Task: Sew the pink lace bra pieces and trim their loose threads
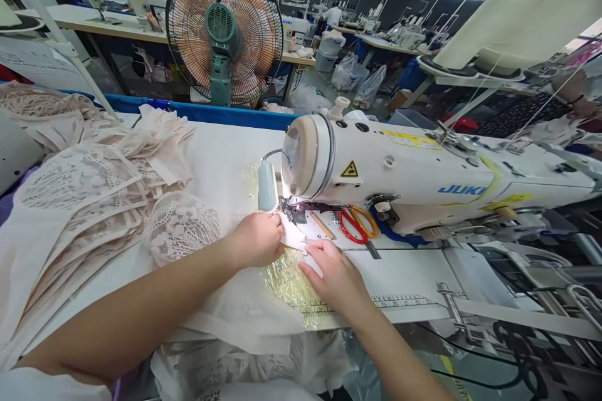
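Note:
My left hand (261, 239) is closed on a cream fabric piece (292, 237) just in front of the sewing machine's needle area. Fingers of my right hand (336, 272) pinch the right edge of that same piece, thumb and forefinger bent toward each other. Its lace cup (181, 229) and loose cloth trail to the left, under my left forearm. The white sewing machine (376, 160) reaches in from the right, its head right behind my hands. Red-handled scissors (352, 227) lie under the machine arm, beside a small wooden-coloured stick (322, 225).
A heap of lace garment pieces (89, 182) covers the table's left side. Shiny yellowish film (289, 285) and a printed ruler (399, 302) are on the tabletop near my right hand. A big fan (223, 28) stands beyond the blue table edge. More cloth (263, 369) hangs below the front edge.

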Demonstrator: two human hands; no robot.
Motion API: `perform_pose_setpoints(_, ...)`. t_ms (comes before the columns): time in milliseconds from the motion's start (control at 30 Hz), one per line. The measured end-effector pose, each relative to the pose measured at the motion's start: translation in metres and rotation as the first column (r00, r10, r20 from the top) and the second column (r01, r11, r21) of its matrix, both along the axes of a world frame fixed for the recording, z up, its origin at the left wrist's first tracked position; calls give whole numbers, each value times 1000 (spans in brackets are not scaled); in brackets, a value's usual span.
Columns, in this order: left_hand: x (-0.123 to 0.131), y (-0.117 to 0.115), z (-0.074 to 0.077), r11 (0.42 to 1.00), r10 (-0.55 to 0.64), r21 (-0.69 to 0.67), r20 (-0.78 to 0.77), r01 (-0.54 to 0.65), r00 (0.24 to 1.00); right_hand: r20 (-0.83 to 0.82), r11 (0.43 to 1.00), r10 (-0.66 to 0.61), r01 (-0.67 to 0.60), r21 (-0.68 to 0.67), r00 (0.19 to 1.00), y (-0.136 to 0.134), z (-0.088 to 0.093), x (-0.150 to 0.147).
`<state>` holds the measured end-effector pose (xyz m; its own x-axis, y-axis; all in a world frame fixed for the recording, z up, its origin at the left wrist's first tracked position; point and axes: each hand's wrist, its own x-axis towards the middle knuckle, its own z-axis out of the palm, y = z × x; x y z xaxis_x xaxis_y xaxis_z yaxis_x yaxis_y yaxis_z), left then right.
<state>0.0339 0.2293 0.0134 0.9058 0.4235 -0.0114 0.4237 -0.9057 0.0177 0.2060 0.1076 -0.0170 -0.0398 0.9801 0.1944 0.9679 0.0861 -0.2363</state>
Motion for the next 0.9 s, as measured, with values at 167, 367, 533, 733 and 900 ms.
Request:
perform_pose_setpoints(167, -3, -1, 0, 1000, 3, 11, 26, -3, 1000, -37, 995, 99, -98, 18, 994, -14, -1, 6)
perform_pose_setpoints(367, -1, -1, -8, 998, 13, 62, 48, -16, 999, -36, 998, 39, -37, 49, 999, -7, -10, 1)
perform_pose_setpoints(533, -1, -1, -12, 994, -14, 105, 52, 9, 999, -24, 998, 24, -23, 65, 999, -1, -9, -6)
perform_pose_setpoints(733, -6, -5, -13, 991, -53, 130, 76, 43, 996, -2, 985, 154, -153, 76, 988, -20, -2, 2)
perform_pose_setpoints(900, -7, -7, -10, 992, -29, 122, 53, 23, 998, 13, 966, 237, -237, 100, 971, -23, 0, -2)
